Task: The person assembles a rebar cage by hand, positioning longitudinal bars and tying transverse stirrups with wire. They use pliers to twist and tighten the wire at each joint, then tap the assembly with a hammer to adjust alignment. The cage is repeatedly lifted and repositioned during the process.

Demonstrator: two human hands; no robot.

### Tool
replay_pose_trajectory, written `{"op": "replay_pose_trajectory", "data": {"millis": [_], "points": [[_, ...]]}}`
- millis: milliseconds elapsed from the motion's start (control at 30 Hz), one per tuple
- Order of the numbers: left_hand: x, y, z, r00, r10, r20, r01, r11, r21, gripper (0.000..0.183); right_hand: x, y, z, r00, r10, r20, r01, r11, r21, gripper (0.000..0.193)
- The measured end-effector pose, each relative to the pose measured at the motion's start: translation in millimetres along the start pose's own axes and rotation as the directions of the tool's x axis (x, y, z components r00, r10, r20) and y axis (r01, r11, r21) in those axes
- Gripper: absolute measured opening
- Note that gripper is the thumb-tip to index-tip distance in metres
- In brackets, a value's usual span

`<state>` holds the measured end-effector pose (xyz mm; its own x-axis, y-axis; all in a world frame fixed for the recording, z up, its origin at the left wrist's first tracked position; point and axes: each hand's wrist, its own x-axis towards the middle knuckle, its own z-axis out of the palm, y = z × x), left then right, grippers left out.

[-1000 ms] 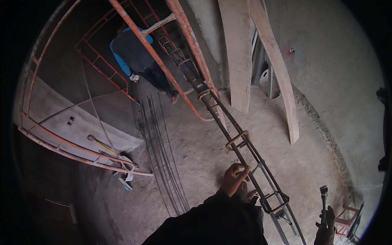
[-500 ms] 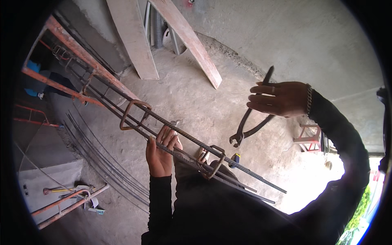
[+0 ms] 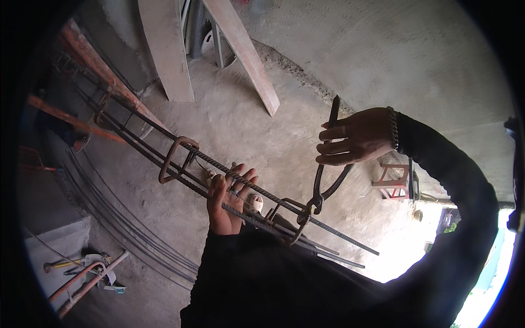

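Note:
A long rebar cage (image 3: 262, 192), ribbed bars joined by bent rectangular stirrups, runs slanting across in front of me. My right hand (image 3: 355, 136) is closed around the handles of dark metal pincers (image 3: 331, 188). Their jaws meet the cage at the top corner of the nearest stirrup (image 3: 299, 232); whether they grip wire there is too small to tell. My left hand (image 3: 227, 203) is at the cage's middle, palm up and fingers spread, with the lower bar passing by the palm. Left of it stands another rusty stirrup (image 3: 170, 161) around the bars.
Orange metal frames (image 3: 104, 71) stand at the cage's far end, near another person's foot (image 3: 82, 143). Loose rods (image 3: 126, 229) curve over the floor at left, near a hammer (image 3: 60, 266). Boards (image 3: 243, 57) lean at the back; a red-and-white stool (image 3: 392, 180) stands at right.
My right hand has brought the pincers down and left, so their jaws now reach the nearest stirrup. My left hand's fingers have spread and turned palm up.

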<state>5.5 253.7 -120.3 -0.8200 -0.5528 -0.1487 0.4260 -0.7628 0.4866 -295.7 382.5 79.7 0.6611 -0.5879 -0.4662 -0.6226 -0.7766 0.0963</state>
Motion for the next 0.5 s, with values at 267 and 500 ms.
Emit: {"op": "replay_pose_trajectory", "data": {"millis": [267,500], "points": [[-9.0,-6.7,14.1,0.997,0.061,-0.042,-0.065,0.992,-0.106,0.027,24.0,15.7,-16.7,0.995,-0.07,0.064,0.072,0.997,-0.021,0.059],[-14.5,3.4,39.1,0.973,0.064,-0.223,-0.079,0.995,-0.056,0.018,33.2,14.7,-27.1,0.991,-0.092,0.096,0.089,0.995,0.037,0.062]]}}
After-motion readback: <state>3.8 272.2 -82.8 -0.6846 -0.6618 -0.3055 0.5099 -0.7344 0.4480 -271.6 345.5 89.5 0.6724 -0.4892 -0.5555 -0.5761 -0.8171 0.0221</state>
